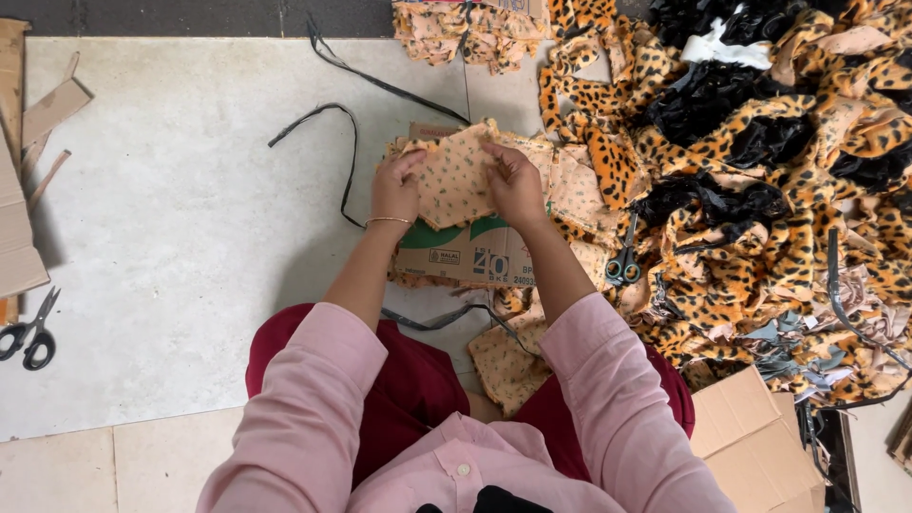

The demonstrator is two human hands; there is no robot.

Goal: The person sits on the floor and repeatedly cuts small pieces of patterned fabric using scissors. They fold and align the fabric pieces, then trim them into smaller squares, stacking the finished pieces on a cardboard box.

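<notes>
While I look down past my pink sleeves, both hands pinch one spotted fabric piece (pixel 454 176).

Nearest me, another spotted scrap (pixel 508 359) lies by my knees. My left hand (pixel 394 188) grips the piece's left edge, fingers curled shut on it; my right hand (pixel 516 183) clamps the right edge the same way. Under both hands sits a flat cardboard sheet (pixel 465 255). Grey-handled scissors (pixel 624 258) lie just right of my right wrist, black scissors (pixel 30 332) well left of my left hand. Beyond and right of my right hand spreads the leopard-print pile (pixel 760 190).
</notes>
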